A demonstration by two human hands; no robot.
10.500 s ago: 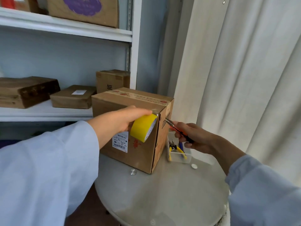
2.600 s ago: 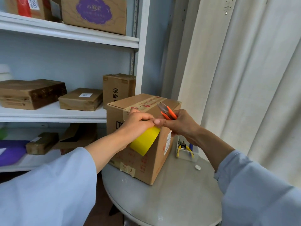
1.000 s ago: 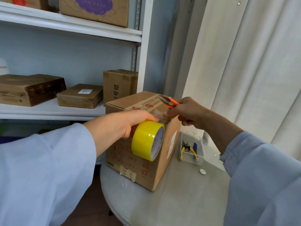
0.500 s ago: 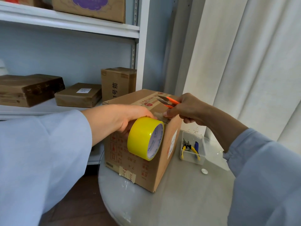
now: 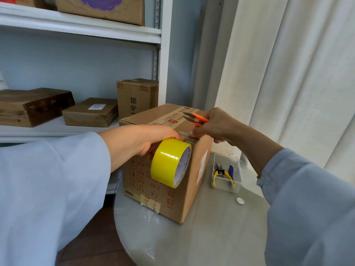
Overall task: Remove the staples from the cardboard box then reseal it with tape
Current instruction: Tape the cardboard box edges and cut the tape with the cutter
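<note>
Head view: taping the top front corner of the box.

The box (image 5: 169, 181) stands on the bench (image 5: 211, 237). The left hand (image 5: 146, 140) grips the tape roll (image 5: 171, 163) against it; the right hand (image 5: 213, 124) grips orange snips (image 5: 196, 119), one fingertip pressing the tape end. Cardboard looks stiff and light: brace walls, not flaps.

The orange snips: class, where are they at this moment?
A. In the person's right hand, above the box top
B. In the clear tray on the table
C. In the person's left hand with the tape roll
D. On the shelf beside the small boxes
A: the right hand grips the orange snips over the cardboard box, while the left hand holds the yellow tape roll.
</note>
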